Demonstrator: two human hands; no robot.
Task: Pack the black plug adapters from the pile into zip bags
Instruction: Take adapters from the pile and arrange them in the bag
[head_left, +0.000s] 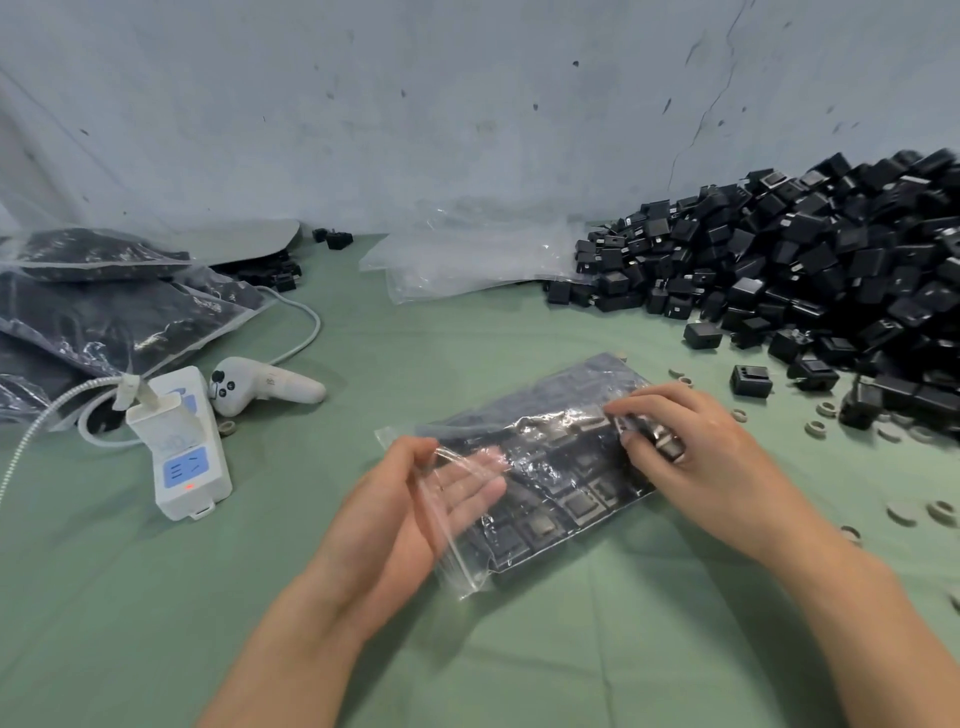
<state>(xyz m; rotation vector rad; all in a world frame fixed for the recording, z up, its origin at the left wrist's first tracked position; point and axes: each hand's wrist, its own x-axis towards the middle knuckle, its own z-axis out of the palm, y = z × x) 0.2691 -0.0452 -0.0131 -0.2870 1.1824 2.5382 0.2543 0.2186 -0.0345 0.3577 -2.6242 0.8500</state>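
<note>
A zip bag (550, 483), partly filled with rows of black adapters, is laid flat on the green cloth (156, 597) between the two hands. The left hand (400, 514) is placed at the bag's mouth, and its straight fingers are seen through the clear film. An adapter (649, 434) is gripped by the curled fingers and thumb of the right hand (696, 447), at the bag's far side; whether it is inside the film cannot be told. The pile (831, 270) is heaped beyond and to the right of the right hand. Grey rings (815, 428) are scattered just right of that hand. Empty bags (467, 260) are stacked beyond both hands. Filled bags (104, 312), a power strip (182, 447) and a controller (265, 389) are found well left of the left hand.
</note>
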